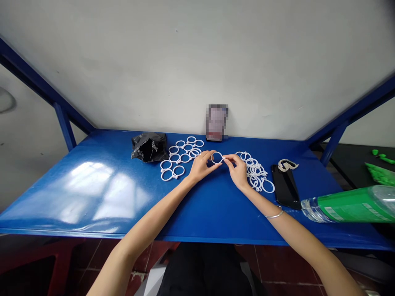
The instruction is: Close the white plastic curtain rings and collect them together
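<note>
Between my two hands is a white plastic ring [217,163], held a little above the blue table. My left hand [202,164] is closed on the ring's left side. On its right side, my right hand [237,169] pinches a small knob or tab at the ring's edge. Left of my left hand lies a spread of white rings [185,158], some touching one another. A denser, overlapping heap of white rings [254,170] is just right of my right hand, partly hidden by it.
A crumpled black plastic bag [149,147] sits at the back left. A blurred-out phone [216,123] leans against the wall. At right are a black phone [285,187], a white curled object [287,165] and a lying green-labelled bottle [352,205]. Blue table [200,213] has a front edge.
</note>
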Demonstrator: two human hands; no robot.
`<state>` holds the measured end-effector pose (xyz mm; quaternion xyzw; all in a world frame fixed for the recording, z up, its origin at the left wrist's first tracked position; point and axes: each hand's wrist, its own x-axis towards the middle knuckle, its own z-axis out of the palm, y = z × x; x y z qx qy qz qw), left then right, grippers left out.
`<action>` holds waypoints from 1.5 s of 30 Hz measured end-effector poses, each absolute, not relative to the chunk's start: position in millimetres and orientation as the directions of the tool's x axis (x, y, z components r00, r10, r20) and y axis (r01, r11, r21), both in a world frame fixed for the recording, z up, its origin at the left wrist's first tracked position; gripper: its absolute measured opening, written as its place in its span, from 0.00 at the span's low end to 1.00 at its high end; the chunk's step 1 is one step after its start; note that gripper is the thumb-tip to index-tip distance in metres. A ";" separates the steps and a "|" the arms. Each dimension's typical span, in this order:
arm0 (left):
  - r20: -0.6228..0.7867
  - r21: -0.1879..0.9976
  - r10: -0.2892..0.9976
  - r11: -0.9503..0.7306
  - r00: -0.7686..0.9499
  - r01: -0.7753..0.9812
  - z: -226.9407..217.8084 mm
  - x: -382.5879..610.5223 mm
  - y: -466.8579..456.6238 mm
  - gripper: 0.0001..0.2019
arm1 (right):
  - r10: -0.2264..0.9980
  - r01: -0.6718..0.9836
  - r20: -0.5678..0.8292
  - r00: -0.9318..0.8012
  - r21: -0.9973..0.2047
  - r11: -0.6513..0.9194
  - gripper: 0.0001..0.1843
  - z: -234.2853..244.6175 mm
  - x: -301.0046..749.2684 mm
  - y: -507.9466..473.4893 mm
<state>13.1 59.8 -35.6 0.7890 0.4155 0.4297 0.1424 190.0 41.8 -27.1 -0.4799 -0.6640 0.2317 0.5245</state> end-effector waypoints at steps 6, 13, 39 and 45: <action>0.567 0.593 0.778 -0.614 0.271 0.522 -35.4 13.3 59.2 0.23 | 0.882 0.391 0.472 0.015 -0.814 0.429 0.12 -26.8 189.9 41.4; 0.538 0.641 0.799 -0.594 0.266 0.486 -31.8 13.4 57.5 0.25 | 0.900 0.350 0.434 0.045 -0.851 0.392 0.13 -25.3 187.7 38.8; 0.496 0.702 0.843 -0.531 0.210 0.474 -28.2 12.7 58.7 0.28 | 0.956 0.083 0.294 0.000 -0.953 0.293 0.18 -29.0 184.4 39.8; 0.463 0.741 0.868 -0.490 0.180 0.459 -25.9 13.3 57.7 0.30 | 0.946 0.110 0.323 -0.004 -0.940 0.322 0.17 -28.9 182.7 39.4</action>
